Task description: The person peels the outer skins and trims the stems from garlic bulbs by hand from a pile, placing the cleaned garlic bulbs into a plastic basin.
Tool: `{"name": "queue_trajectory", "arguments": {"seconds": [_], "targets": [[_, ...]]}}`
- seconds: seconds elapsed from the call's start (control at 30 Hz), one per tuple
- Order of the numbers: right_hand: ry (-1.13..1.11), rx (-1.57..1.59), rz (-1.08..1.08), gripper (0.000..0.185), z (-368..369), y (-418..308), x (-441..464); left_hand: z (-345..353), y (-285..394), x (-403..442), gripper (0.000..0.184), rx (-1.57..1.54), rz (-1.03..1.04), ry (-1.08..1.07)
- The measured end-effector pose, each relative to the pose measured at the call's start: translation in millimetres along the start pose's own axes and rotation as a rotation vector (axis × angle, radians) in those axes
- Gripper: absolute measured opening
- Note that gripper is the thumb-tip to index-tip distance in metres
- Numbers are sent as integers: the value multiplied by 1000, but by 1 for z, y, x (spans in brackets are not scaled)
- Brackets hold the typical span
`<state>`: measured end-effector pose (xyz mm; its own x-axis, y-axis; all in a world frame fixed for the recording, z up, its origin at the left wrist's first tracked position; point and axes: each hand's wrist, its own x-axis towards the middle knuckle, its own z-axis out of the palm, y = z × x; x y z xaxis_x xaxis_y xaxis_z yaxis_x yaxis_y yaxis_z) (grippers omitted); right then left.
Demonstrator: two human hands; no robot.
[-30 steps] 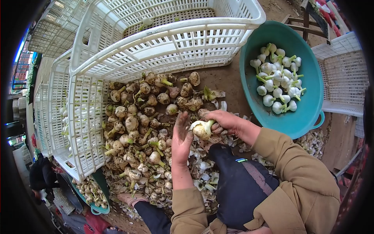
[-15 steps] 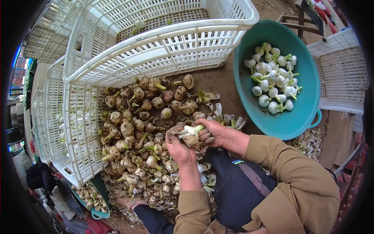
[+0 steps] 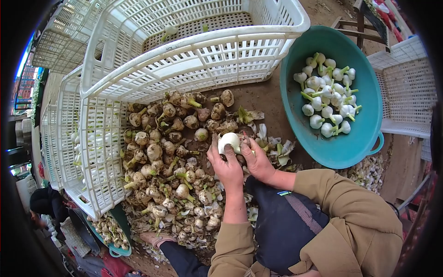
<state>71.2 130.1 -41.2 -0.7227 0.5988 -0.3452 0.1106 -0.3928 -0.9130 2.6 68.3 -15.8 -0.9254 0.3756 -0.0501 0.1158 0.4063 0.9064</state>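
Observation:
A peeled white garlic bulb (image 3: 229, 141) is held between my two hands, above the near edge of a heap of soil-covered garlic (image 3: 154, 152). My left hand (image 3: 227, 165) is closed around the bulb, the thumb across its lower side. My right hand (image 3: 260, 162) grips at the stem end, its fingers partly hidden behind the thumb. A tiny red spot shows by the right fingertips; what it belongs to I cannot make out. To the right, a green oval tub (image 3: 332, 154) contains several clean white garlic bulbs (image 3: 330, 97) with short stems.
A large white plastic crate (image 3: 194, 60) stands behind the heap, with another white crate (image 3: 104, 152) at its left. Loose peelings (image 3: 279, 150) lie beside my hands. A second tub (image 3: 121, 226) of garlic sits at lower left, near another person (image 3: 48, 203). A white crate (image 3: 406, 87) is far right.
Loose outer skin has come off the bulb, which now shows smooth and white. Both hands have turned it, and its stem now points toward my right hand. The view has shifted slightly.

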Motion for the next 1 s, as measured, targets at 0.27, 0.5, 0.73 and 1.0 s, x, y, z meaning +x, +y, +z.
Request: {"name": "queue_trajectory", "arguments": {"seconds": [0.27,0.5,0.73,1.0], "targets": [[-129,1140,792,21,-17,-19,2,4,-19,26,26,-610,-488,432],[-122,1579,481,29,-91,-59,3,-58,34,19,21,336,129,-404],[-83,1257,206,35,-127,-81,-2,-138,234,5,17,871,428,-812],[-15,632,367,33,-57,-62,7,-122,259,21,12,776,817,-756]]}}
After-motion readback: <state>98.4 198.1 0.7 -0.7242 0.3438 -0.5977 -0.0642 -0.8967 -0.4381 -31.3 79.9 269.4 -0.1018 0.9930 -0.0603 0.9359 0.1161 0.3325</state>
